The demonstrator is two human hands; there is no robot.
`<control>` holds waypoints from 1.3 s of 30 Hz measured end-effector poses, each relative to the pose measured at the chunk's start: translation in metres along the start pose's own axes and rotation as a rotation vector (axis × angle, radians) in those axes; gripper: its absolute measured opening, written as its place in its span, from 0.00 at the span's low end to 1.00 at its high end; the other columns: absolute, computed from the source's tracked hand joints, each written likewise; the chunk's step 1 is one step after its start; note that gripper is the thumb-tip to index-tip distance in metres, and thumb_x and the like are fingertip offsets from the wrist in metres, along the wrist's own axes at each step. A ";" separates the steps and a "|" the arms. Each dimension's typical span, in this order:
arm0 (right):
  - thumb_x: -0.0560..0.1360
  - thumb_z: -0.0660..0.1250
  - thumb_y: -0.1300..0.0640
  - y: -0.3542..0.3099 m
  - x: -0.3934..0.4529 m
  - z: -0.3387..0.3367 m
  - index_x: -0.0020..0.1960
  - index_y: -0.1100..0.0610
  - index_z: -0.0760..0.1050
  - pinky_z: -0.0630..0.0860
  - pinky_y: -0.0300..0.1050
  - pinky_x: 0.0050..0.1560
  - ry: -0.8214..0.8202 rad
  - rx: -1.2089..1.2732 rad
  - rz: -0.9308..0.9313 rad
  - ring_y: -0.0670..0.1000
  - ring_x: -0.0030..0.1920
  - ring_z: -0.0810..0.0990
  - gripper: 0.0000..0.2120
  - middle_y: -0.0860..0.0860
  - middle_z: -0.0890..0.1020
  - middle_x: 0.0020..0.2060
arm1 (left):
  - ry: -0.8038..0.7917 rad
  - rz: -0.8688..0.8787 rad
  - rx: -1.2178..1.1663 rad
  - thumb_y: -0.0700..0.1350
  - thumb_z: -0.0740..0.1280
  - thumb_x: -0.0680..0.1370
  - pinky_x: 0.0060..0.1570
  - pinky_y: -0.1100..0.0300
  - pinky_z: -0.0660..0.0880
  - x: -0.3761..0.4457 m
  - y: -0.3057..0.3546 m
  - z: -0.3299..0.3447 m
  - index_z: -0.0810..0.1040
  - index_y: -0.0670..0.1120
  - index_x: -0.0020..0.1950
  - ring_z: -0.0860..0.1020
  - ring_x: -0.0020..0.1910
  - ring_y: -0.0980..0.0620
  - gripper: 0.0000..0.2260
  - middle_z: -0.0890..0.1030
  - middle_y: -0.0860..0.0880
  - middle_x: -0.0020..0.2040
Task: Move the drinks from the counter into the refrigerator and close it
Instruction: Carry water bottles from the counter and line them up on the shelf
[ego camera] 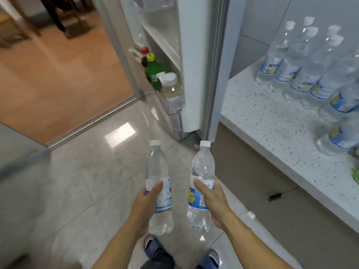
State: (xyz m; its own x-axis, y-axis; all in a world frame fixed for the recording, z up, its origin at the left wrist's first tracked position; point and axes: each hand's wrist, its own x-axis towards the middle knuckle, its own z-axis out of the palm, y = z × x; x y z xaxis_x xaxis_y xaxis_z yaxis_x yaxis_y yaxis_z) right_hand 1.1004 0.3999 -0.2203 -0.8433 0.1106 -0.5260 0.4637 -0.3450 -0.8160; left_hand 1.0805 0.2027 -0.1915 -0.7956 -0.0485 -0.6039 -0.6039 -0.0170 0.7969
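Bottles point(158, 183) (upright) in both hands' grip point(144, 206)

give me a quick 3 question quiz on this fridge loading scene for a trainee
1. True or false: each of the hands, left hand and right hand, grips a clear plastic water bottle with a white cap.
2. Where do the other clear water bottles stand? A) floor B) white speckled counter C) chair
3. Fill in: the green bottle in the open refrigerator door shelf has a ____ cap.

Key: 1 true; 2 B; 3 yellow
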 end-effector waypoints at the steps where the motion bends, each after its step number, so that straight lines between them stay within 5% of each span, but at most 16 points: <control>1: 0.75 0.72 0.53 0.003 0.002 0.013 0.56 0.56 0.77 0.84 0.49 0.43 -0.024 -0.023 0.013 0.58 0.44 0.87 0.13 0.57 0.87 0.44 | 0.033 -0.002 -0.017 0.61 0.70 0.71 0.30 0.61 0.80 0.001 0.000 -0.013 0.81 0.51 0.54 0.86 0.40 0.50 0.18 0.87 0.50 0.44; 7: 0.74 0.73 0.51 0.015 0.020 0.098 0.55 0.56 0.77 0.84 0.48 0.42 -0.120 -0.163 0.041 0.57 0.44 0.87 0.14 0.56 0.87 0.44 | 0.127 0.041 -0.139 0.65 0.71 0.62 0.31 0.62 0.79 0.010 0.006 -0.086 0.81 0.50 0.53 0.86 0.40 0.49 0.26 0.87 0.49 0.44; 12: 0.72 0.74 0.49 0.017 0.035 0.179 0.56 0.56 0.78 0.84 0.54 0.48 -0.173 -0.224 0.014 0.58 0.45 0.87 0.17 0.56 0.87 0.45 | 0.143 0.072 -0.192 0.62 0.71 0.64 0.32 0.62 0.79 0.026 0.022 -0.156 0.82 0.49 0.51 0.86 0.41 0.49 0.22 0.87 0.48 0.45; 17: 0.75 0.71 0.51 0.018 0.052 0.264 0.52 0.50 0.80 0.82 0.42 0.39 -0.207 -0.267 -0.035 0.54 0.42 0.87 0.07 0.52 0.87 0.43 | 0.179 0.113 -0.209 0.57 0.70 0.73 0.32 0.64 0.78 0.049 0.043 -0.233 0.81 0.50 0.52 0.86 0.40 0.51 0.14 0.87 0.50 0.43; 21: 0.75 0.72 0.51 0.014 0.068 0.321 0.52 0.50 0.80 0.83 0.44 0.39 -0.218 -0.272 -0.050 0.55 0.43 0.87 0.07 0.53 0.87 0.43 | 0.200 0.130 -0.247 0.57 0.70 0.74 0.34 0.63 0.80 0.071 0.065 -0.280 0.81 0.49 0.55 0.86 0.43 0.50 0.15 0.87 0.49 0.45; 28: 0.74 0.72 0.49 -0.006 0.120 0.390 0.44 0.39 0.82 0.81 0.41 0.36 -0.229 -0.280 -0.074 0.53 0.42 0.87 0.04 0.51 0.87 0.43 | 0.187 0.163 -0.262 0.65 0.70 0.65 0.35 0.62 0.80 0.129 0.111 -0.324 0.80 0.50 0.56 0.86 0.43 0.49 0.26 0.87 0.49 0.45; 34: 0.73 0.72 0.48 -0.034 0.200 0.441 0.52 0.49 0.80 0.81 0.40 0.36 -0.210 -0.246 -0.068 0.53 0.42 0.87 0.09 0.52 0.87 0.43 | 0.231 0.148 -0.207 0.62 0.68 0.72 0.33 0.63 0.79 0.205 0.166 -0.344 0.78 0.51 0.57 0.85 0.42 0.51 0.20 0.86 0.52 0.43; 39: 0.66 0.74 0.43 -0.072 0.267 0.477 0.48 0.48 0.83 0.83 0.47 0.41 -0.204 -0.175 -0.052 0.56 0.44 0.87 0.13 0.55 0.87 0.44 | 0.226 0.138 -0.154 0.61 0.67 0.74 0.36 0.61 0.80 0.262 0.226 -0.354 0.79 0.48 0.58 0.86 0.44 0.48 0.20 0.87 0.48 0.46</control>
State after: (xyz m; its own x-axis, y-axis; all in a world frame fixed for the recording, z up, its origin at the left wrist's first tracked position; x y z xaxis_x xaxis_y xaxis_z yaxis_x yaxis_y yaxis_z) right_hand 0.7124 0.0091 -0.1877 -0.8964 -0.0723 -0.4372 0.4430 -0.1755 -0.8792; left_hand 0.7528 -0.1670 -0.1644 -0.8283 -0.2812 -0.4845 -0.4623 -0.1455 0.8747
